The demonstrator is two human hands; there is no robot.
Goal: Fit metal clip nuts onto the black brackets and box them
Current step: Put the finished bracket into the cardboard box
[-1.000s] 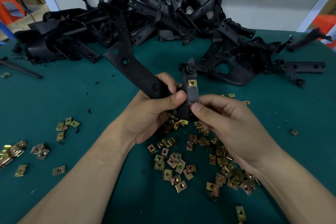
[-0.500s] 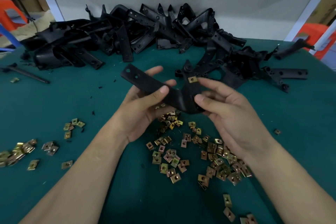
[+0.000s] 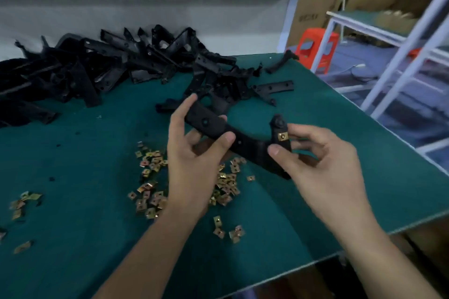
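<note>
The left hand (image 3: 194, 153) grips the long arm of a black bracket (image 3: 245, 145), thumb on top and fingers curled behind it. The right hand (image 3: 315, 160) pinches the short upturned end between thumb and forefinger, right beside the brass clip nut (image 3: 282, 136) fitted there. The bracket is held in the air above the loose clip nuts (image 3: 150, 192) scattered on the green worktop (image 3: 85, 153), and the pile of bare brackets (image 3: 109, 68) lies further back.

Both grips look light, mostly fingertips, so a quick swing could let the bracket twist or drop among the loose nuts. A half-seated nut could slide off. The worktop's edge is near on the right, and anything knocked that way could fall to the floor.

The back of the nut and its seating are hidden, the left fingers are partly covered, no box is in view, and the picture is blurred
</note>
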